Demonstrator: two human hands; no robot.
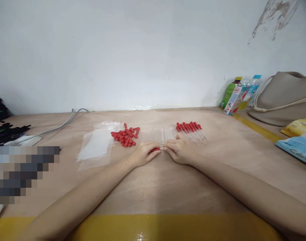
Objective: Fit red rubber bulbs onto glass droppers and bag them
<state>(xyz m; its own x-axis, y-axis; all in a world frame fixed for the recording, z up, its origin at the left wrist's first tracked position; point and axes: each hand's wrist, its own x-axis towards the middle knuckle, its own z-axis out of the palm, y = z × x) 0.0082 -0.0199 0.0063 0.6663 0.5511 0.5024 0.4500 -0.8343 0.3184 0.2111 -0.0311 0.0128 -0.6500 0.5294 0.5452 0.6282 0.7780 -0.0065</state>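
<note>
Two hands (145, 154) (179, 151) nearly meet, left pinching a rounded, matte red bulb (154, 150), right a slender translucent tube (161, 148).

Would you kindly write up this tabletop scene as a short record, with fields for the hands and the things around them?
Left hand: holds a red bulb
Right hand: pinches a thin clear tube at the bulb; how far it is inserted cannot be told
Beyond the hands: row of bare clear tubes
Left side: loose red bulbs, plastic bags
Right side: tubes with red bulbs fitted
Far right: bottles, grey bag
</note>
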